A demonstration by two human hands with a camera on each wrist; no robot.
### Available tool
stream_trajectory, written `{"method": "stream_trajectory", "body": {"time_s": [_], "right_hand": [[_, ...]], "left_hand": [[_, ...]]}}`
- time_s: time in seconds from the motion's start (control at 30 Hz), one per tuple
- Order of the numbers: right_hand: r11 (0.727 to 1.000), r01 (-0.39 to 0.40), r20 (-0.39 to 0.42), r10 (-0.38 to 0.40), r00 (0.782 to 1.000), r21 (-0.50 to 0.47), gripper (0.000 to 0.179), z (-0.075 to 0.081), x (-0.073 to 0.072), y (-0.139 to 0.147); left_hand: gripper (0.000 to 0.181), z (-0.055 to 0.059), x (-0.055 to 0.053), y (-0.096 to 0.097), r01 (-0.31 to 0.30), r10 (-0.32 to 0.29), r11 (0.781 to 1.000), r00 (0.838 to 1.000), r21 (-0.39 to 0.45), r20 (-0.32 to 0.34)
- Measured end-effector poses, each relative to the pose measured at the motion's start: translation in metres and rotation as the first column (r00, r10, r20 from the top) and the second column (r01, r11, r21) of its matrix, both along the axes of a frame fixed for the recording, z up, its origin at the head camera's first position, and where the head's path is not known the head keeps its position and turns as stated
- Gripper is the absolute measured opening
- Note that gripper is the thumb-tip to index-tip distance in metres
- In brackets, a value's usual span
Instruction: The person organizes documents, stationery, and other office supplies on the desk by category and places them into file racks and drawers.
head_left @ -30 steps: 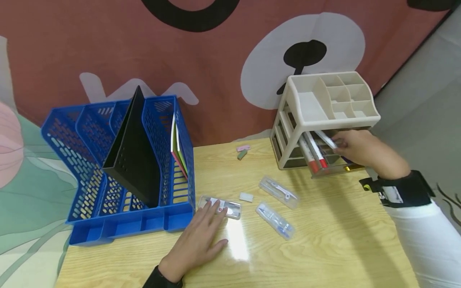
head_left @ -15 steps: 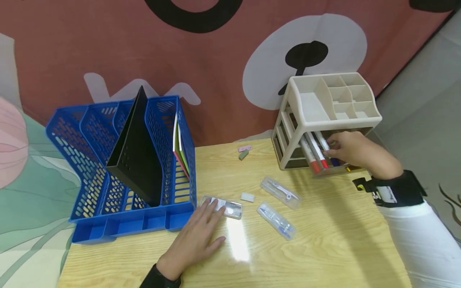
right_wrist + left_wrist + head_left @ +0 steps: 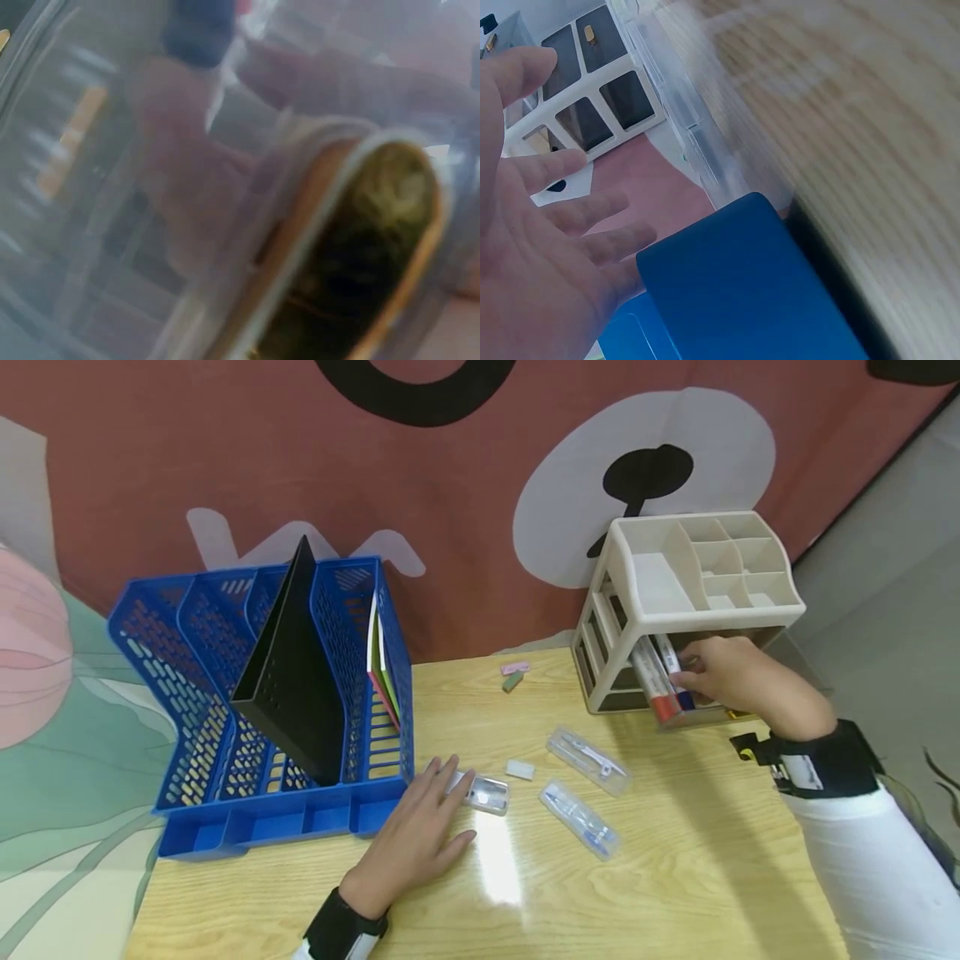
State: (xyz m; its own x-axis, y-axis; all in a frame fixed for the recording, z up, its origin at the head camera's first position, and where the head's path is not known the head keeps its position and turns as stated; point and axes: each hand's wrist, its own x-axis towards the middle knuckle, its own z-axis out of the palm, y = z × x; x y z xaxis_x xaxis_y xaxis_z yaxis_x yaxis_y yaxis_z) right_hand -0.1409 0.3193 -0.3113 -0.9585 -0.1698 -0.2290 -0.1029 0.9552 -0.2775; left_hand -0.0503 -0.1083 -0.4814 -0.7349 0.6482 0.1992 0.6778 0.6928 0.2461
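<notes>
My right hand [image 3: 731,677] reaches into the pulled-out clear drawer [image 3: 701,718] of the white desk organizer [image 3: 622,602]. Its thumb and fingers pinch a white marker with a dark blue cap [image 3: 667,656], lying beside red-capped markers [image 3: 651,677]. Through the drawer's plastic, the right wrist view shows blurred fingers [image 3: 176,142] at the blue cap [image 3: 199,30], near the gold-coloured handle [image 3: 352,247]. My left hand [image 3: 412,827] has its fingers spread over a clear case [image 3: 487,795], covering part of it. The palm side of that hand [image 3: 540,262] shows in the left wrist view.
A blue file rack [image 3: 285,827] holds a black folder [image 3: 296,693] and thin booklets [image 3: 382,668] on the left. Two clear cases [image 3: 588,760] and a white eraser [image 3: 520,769] lie mid-table. Pink [image 3: 515,668] and green [image 3: 513,682] pieces lie near the wall.
The right hand has shifted left and lowered the marker, which stood tilted before, into the drawer against the red-capped ones. The left hand stays over the case, nearly still.
</notes>
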Motion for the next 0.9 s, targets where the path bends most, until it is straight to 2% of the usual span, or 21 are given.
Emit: {"method": "stream_trajectory", "body": {"time_s": [0.13,0.27,0.37,0.47,0.57,0.7,0.8,0.9], "right_hand": [[0.999,-0.019,-0.085,0.022,0.996,0.028,0.041,0.002,0.01,-0.001],[1.0,0.009,-0.179,-0.01,0.984,-0.003,0.037,0.005,0.027,-0.002],[1.0,0.021,-0.281,-0.027,0.959,-0.024,0.034,0.004,0.038,-0.002],[0.998,0.034,-0.397,-0.052,0.917,-0.052,0.028,0.002,0.047,-0.001],[0.995,0.044,-0.511,-0.083,0.855,-0.088,0.022,-0.001,0.055,0.0],[0.991,0.026,-0.665,-0.106,0.739,-0.128,0.019,-0.008,0.065,0.002],[0.987,0.03,-0.74,-0.139,0.658,-0.16,0.02,-0.014,0.07,0.003],[0.975,0.05,-0.783,-0.203,0.588,-0.215,0.02,-0.022,0.075,0.005]], "left_hand": [[0.077,-0.003,-0.003,0.002,-0.008,0.008,1.0,1.0,0.001,-0.005],[0.076,-0.004,-0.002,0.003,-0.028,0.028,1.0,1.0,0.001,0.006],[0.076,-0.004,-0.002,0.004,-0.049,0.049,0.999,0.999,0.001,0.018],[0.076,-0.002,-0.001,0.004,-0.07,0.07,0.998,0.997,-0.004,0.029],[0.075,-0.001,-0.001,0.005,-0.086,0.087,0.996,0.995,-0.01,0.042],[0.074,0.0,-0.002,0.007,-0.092,0.092,0.996,0.995,-0.004,0.043],[0.072,0.001,-0.003,0.008,-0.083,0.083,0.996,0.996,0.022,0.023],[0.069,0.001,-0.004,0.01,-0.076,0.076,0.996,0.997,0.048,-0.003]]}}
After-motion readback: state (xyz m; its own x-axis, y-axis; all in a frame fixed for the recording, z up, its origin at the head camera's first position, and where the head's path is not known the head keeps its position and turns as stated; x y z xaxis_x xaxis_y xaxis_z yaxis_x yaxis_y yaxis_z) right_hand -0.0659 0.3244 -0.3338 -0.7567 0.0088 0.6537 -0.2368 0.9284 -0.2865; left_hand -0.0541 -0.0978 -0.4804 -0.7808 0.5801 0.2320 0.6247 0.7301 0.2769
